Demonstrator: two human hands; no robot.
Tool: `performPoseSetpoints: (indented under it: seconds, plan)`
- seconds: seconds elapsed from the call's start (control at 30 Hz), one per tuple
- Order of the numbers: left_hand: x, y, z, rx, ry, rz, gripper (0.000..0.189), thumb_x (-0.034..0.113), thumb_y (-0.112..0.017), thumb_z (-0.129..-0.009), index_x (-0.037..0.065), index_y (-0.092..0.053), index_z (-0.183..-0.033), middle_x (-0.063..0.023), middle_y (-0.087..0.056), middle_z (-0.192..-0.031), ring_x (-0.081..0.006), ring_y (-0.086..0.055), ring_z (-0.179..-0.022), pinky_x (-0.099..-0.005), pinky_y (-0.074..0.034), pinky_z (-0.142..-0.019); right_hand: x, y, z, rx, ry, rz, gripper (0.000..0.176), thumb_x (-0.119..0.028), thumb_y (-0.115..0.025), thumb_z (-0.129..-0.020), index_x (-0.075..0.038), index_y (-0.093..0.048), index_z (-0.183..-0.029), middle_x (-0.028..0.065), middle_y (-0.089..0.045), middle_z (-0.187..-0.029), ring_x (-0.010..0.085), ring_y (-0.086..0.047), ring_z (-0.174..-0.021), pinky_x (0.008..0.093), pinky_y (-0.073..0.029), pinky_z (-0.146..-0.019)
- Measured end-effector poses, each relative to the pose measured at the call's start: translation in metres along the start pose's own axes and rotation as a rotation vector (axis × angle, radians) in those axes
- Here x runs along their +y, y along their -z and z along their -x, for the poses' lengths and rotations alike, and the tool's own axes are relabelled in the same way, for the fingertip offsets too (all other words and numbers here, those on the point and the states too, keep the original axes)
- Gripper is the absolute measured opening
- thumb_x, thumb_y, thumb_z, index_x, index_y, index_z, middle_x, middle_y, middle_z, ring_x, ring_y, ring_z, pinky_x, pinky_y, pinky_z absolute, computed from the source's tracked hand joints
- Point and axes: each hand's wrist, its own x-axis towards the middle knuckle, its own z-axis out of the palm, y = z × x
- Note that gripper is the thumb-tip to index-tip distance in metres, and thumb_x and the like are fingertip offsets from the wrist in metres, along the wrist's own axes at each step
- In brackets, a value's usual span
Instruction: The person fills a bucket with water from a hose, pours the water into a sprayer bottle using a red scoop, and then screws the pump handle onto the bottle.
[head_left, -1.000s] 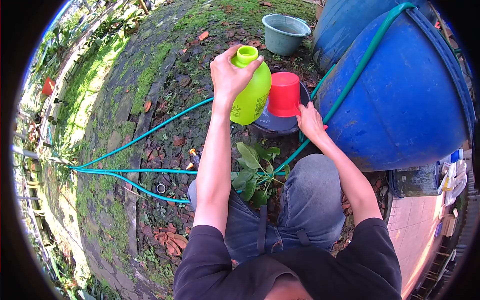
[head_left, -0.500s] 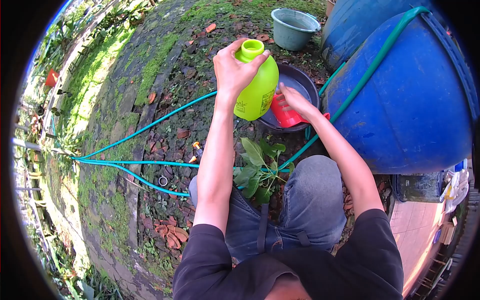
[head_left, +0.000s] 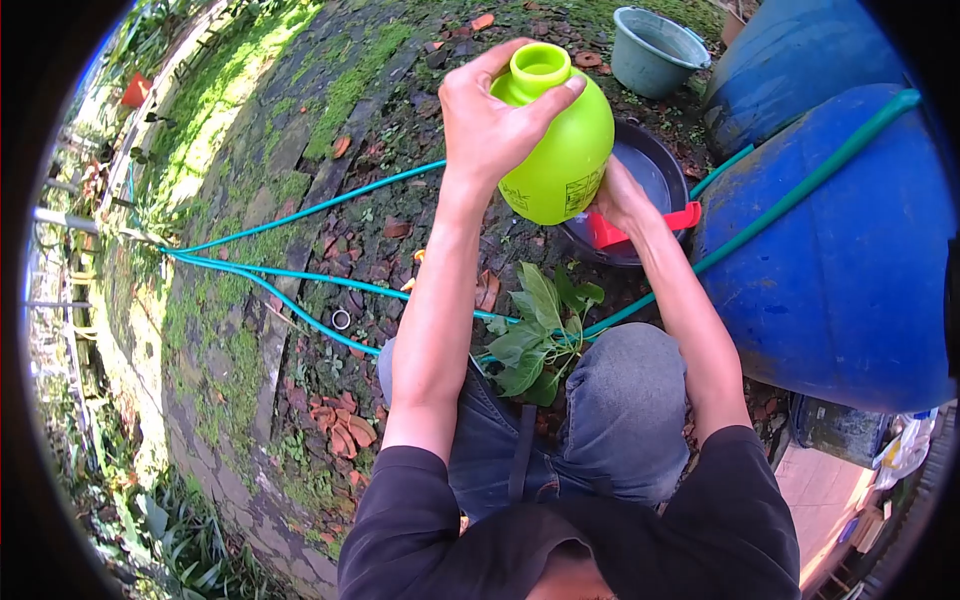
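Note:
A lime-green plastic bottle [head_left: 560, 150] with a wide open mouth is held up in front of me, tilted a little. My left hand [head_left: 495, 115] grips it round the shoulder, just below the neck. Behind the bottle's lower right side is my right hand [head_left: 627, 197], its fingers hidden; it seems to touch the bottle. Under that wrist, a red plastic dipper [head_left: 610, 232] lies in the dark round basin [head_left: 668, 158], its handle [head_left: 683, 216] across the rim. The basin appears to hold water.
Large blue barrels [head_left: 830, 260] stand at the right, with a green hose [head_left: 800, 190] across them. A grey-green bucket [head_left: 655, 55] sits beyond the basin. A leafy plant [head_left: 540, 335] is between my knees, and thin hoses [head_left: 300, 275] run left over mossy, shard-strewn ground.
The bottle has come closer to me in my left hand. My right hand has moved from beside the dipper to behind the bottle. The view has shifted slightly.

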Motion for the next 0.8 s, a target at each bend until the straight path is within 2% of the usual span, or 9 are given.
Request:
performPoseSetpoints:
  seconds: [0.07, 0.1, 0.2, 0.23, 0.4, 0.43, 0.53, 0.67, 0.8]
  plan:
    - [0.017, 0.011, -0.004, 0.005, -0.026, 0.001, 0.038, 0.015, -0.085, -0.080, -0.004, -0.071, -0.110, -0.0097, -0.075, -0.097, -0.0143, -0.072, -0.085, -0.0292, -0.059, -0.078, 0.005, 0.012, -0.016, -0.079, -0.001, 0.013, 0.069, -0.061, -0.029, -0.105, -0.012, -0.037, -0.153, 0.0133, -0.050, -0.149, 0.0304, -0.055, -0.132, 0.0564, -0.049, -0.104]
    - [0.022, 0.015, -0.007, 0.057, -0.052, 0.036, 0.031, 0.015, -0.087, -0.075, -0.002, -0.074, -0.098, -0.0068, -0.076, -0.089, -0.0109, -0.072, -0.081, -0.0276, -0.057, -0.077, 0.006, 0.010, -0.018, -0.122, -0.007, 0.007, 0.071, -0.063, -0.025, -0.106, -0.012, -0.035, -0.155, 0.0133, -0.044, -0.154, 0.0325, -0.048, -0.138, 0.0604, -0.044, -0.107]
    - [0.058, 0.036, -0.006, 0.051, 0.076, -0.022, 0.030, 0.006, -0.083, -0.081, -0.005, -0.070, -0.105, -0.0060, -0.073, -0.095, -0.0100, -0.068, -0.087, -0.0256, -0.054, -0.082, 0.001, -0.012, -0.017, -0.208, -0.033, 0.006, 0.069, -0.061, -0.024, -0.106, -0.012, -0.036, -0.154, 0.0125, -0.042, -0.155, 0.0321, -0.045, -0.140, 0.0606, -0.042, -0.108]
    - [0.056, 0.043, -0.005, 0.055, 0.090, -0.035, 0.024, 0.004, -0.082, -0.081, -0.003, -0.070, -0.101, -0.0047, -0.073, -0.092, -0.0095, -0.067, -0.085, -0.0250, -0.054, -0.079, 0.003, -0.022, -0.017, -0.209, -0.052, -0.032, 0.068, -0.060, -0.024, -0.107, -0.012, -0.037, -0.153, 0.0123, -0.043, -0.155, 0.0322, -0.045, -0.140, 0.0608, -0.042, -0.108]
    - [0.014, 0.071, 0.029, 0.125, 0.041, -0.233, 0.036, 0.012, -0.084, -0.081, -0.004, -0.071, -0.111, -0.0092, -0.074, -0.098, -0.0138, -0.071, -0.086, -0.0290, -0.059, -0.079, 0.036, -0.070, -0.027, -0.205, -0.080, -0.174, 0.062, -0.054, -0.025, -0.108, -0.012, -0.041, -0.151, 0.0119, -0.047, -0.152, 0.0306, -0.047, -0.138, 0.0607, -0.041, -0.108]
    - [0.009, 0.074, 0.039, 0.136, 0.068, -0.255, 0.036, 0.012, -0.084, -0.081, -0.003, -0.071, -0.111, -0.0090, -0.074, -0.098, -0.0137, -0.071, -0.087, -0.0290, -0.059, -0.079, 0.046, -0.080, -0.027, -0.140, -0.069, -0.178, 0.058, -0.051, -0.036, -0.105, -0.011, -0.045, -0.147, 0.0116, -0.054, -0.144, 0.0278, -0.053, -0.132, 0.0550, -0.047, -0.103]
    - [-0.014, 0.082, 0.065, 0.132, 0.135, -0.308, 0.039, 0.012, -0.084, -0.080, -0.003, -0.070, -0.113, -0.0086, -0.075, -0.100, -0.0137, -0.071, -0.090, -0.0296, -0.058, -0.083, 0.095, -0.088, -0.050, -0.115, 0.003, -0.246, 0.057, -0.050, -0.034, -0.106, -0.012, -0.045, -0.147, 0.0107, -0.054, -0.144, 0.0271, -0.052, -0.133, 0.0547, -0.046, -0.104]
    - [-0.066, 0.089, 0.102, 0.113, 0.235, -0.444, 0.039, 0.013, -0.084, -0.080, 0.000, -0.070, -0.114, -0.0072, -0.075, -0.103, -0.0140, -0.071, -0.095, -0.0313, -0.056, -0.088, 0.162, -0.085, -0.077, 0.016, -0.021, -0.307, 0.060, -0.049, -0.027, -0.109, -0.004, -0.049, -0.141, 0.0114, -0.057, -0.140, 0.0236, -0.055, -0.130, 0.0395, -0.045, -0.107]
    - [-0.108, 0.085, 0.140, 0.149, 0.268, -0.385, 0.041, 0.013, -0.084, -0.080, 0.001, -0.070, -0.116, -0.0080, -0.075, -0.106, -0.0147, -0.070, -0.099, -0.0317, -0.055, -0.091, 0.230, -0.058, -0.107, 0.050, -0.067, -0.335, 0.059, -0.050, -0.029, -0.109, -0.005, -0.050, -0.140, 0.0091, -0.058, -0.137, 0.0215, -0.053, -0.130, 0.0370, -0.040, -0.109]
